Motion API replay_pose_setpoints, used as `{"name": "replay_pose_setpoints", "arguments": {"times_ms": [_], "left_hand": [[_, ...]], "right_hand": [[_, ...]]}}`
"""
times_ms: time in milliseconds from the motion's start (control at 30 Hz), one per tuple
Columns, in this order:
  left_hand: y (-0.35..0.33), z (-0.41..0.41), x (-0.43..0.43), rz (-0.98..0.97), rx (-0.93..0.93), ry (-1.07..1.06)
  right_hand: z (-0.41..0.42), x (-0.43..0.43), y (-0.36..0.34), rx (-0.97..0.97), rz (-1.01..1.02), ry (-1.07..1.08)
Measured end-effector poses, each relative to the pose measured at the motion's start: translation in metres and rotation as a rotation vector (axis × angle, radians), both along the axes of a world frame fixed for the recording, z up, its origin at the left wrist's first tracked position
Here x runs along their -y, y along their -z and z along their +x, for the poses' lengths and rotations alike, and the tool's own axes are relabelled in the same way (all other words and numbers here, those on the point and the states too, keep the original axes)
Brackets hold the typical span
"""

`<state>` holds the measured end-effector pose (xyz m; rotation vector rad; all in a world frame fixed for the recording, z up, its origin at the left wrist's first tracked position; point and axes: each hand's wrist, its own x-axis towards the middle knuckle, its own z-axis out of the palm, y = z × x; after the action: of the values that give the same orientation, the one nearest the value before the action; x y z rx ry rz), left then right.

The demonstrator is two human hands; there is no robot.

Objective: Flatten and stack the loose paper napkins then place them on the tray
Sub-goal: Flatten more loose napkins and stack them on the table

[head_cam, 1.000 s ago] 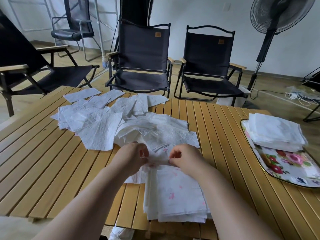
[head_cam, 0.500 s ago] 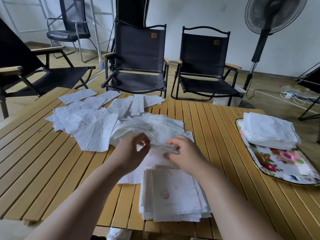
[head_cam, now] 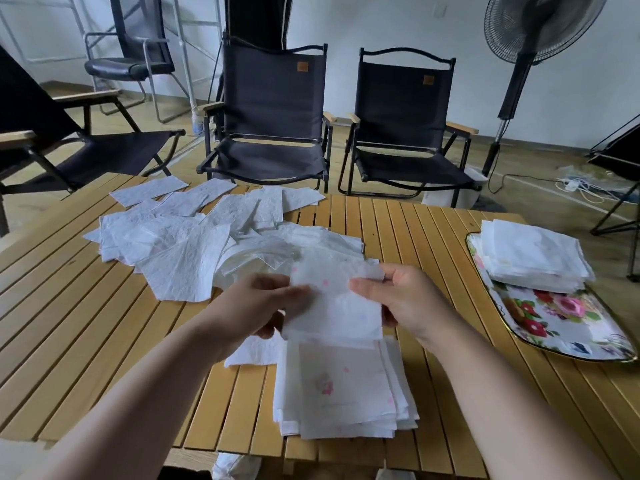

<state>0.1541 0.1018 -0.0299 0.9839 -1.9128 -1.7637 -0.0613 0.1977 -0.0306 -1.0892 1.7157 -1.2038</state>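
I hold one white napkin with faint pink spots (head_cam: 334, 303) spread between both hands above the table. My left hand (head_cam: 256, 306) pinches its left edge and my right hand (head_cam: 398, 299) pinches its right edge. Just below it a flat stack of napkins (head_cam: 343, 386) lies near the table's front edge. A heap of loose, crumpled white napkins (head_cam: 194, 240) covers the table's far left and middle. At the right stands a floral tray (head_cam: 561, 323) with a second stack of napkins (head_cam: 533, 258) on its far end.
The slatted wooden table (head_cam: 415, 237) has bare slats between the stack and the tray. Black folding chairs (head_cam: 273, 109) stand behind the table, a standing fan (head_cam: 526, 64) at the back right. A napkin lies on the floor (head_cam: 235, 467) under the front edge.
My hands have lifted a bunched napkin off the heap and pulled apart, so it now hangs spread open over the near stack. The view has also drawn closer.
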Motion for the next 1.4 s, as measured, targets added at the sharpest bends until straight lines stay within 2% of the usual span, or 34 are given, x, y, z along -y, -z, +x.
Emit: {"name": "replay_pose_setpoints", "arguments": {"times_ms": [133, 267, 400, 500, 600, 700, 833, 1067, 1200, 1300, 1400], "left_hand": [[-0.001, 0.004, -0.009, 0.047, 0.191, 0.19], [0.003, 0.004, -0.015, 0.01, 0.393, 0.36], [0.008, 0.0, -0.015, -0.022, 0.534, 0.382], [0.01, 0.001, -0.01, -0.04, 0.589, 0.333], [0.018, 0.004, 0.004, -0.272, 0.651, 0.132], [0.03, 0.006, 0.02, -0.479, 0.638, -0.058], [0.046, 0.006, 0.029, -0.573, 0.676, 0.043], [0.054, 0.0, 0.035, -0.733, 0.637, -0.02], [0.053, -0.002, 0.035, -0.767, 0.587, -0.031], [0.047, -0.005, 0.032, -0.721, 0.472, -0.092], [0.041, -0.008, 0.029, -0.66, 0.329, -0.123]], "right_hand": [[-0.015, -0.028, -0.005, 0.02, 0.28, -0.177], [-0.016, -0.044, -0.001, -0.115, 0.416, -0.281], [-0.015, -0.039, 0.01, -0.277, 0.459, -0.231], [-0.015, -0.027, 0.012, -0.423, 0.449, -0.106], [-0.011, -0.012, 0.014, -0.499, 0.284, 0.079], [-0.001, 0.006, 0.022, -0.498, 0.245, 0.048], [0.015, 0.032, 0.043, -0.536, 0.372, -0.122], [0.026, 0.047, 0.047, -0.636, 0.401, -0.104], [0.02, 0.04, 0.046, -0.546, 0.35, -0.09], [0.015, 0.034, 0.043, -0.457, 0.246, -0.065], [0.014, 0.029, 0.037, -0.437, 0.203, -0.145]]}}
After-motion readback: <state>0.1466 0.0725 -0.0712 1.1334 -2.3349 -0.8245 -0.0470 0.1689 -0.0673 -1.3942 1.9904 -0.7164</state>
